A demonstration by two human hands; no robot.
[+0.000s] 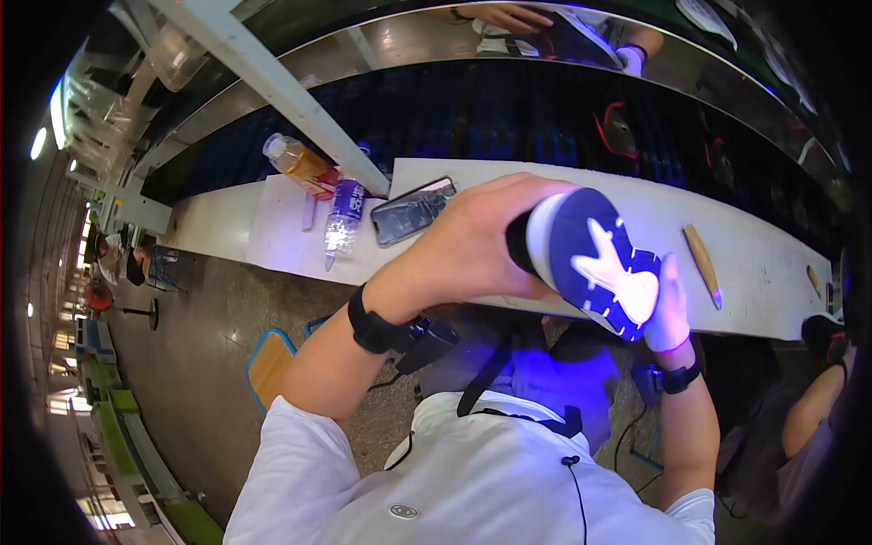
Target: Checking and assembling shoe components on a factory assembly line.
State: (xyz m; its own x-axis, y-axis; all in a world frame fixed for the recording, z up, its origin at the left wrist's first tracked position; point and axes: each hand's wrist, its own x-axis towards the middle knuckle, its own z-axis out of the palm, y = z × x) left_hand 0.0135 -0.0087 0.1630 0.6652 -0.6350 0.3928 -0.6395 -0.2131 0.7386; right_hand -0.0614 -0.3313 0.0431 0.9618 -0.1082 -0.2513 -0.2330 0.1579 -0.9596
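Observation:
A shoe (581, 256) is held up in front of me with its black-and-white sole turned toward me. My left hand (490, 234) is wrapped round one end of it, the fingers partly hidden behind the shoe. At the opposite end my right hand (670, 311) presses against the sole's edge, its fingers mostly out of sight. Blue light falls on the sole and my right hand. Right of the shoe, a tool with a wooden handle (700, 261) lies on the white bench (758, 265); its tip glows bluish.
A phone (413, 212), a purple-labelled bottle (344, 216) and an orange-drink bottle (300, 165) lie left on the bench by a slanted white post (282, 86). Beyond runs a dark conveyor (527, 113). A co-worker's arm (813, 413) is at right; a stool (270, 365) stands lower left.

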